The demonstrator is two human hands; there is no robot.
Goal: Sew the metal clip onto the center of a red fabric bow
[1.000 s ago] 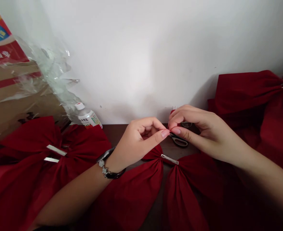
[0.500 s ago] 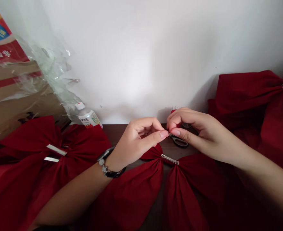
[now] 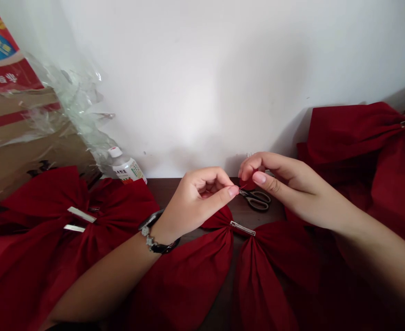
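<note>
My left hand [image 3: 202, 197] pinches a fine red thread [image 3: 242, 186] between thumb and fingers, just above the black-handled scissors [image 3: 255, 201] lying on the bench [image 3: 168, 188]. My right hand [image 3: 285, 188] is just beside it, its fingers narrowly parted at the thread's far end, though I cannot tell whether they grip it. Below both hands lies a red fabric bow [image 3: 188, 276] with a metal clip [image 3: 242, 228] across its middle.
</note>
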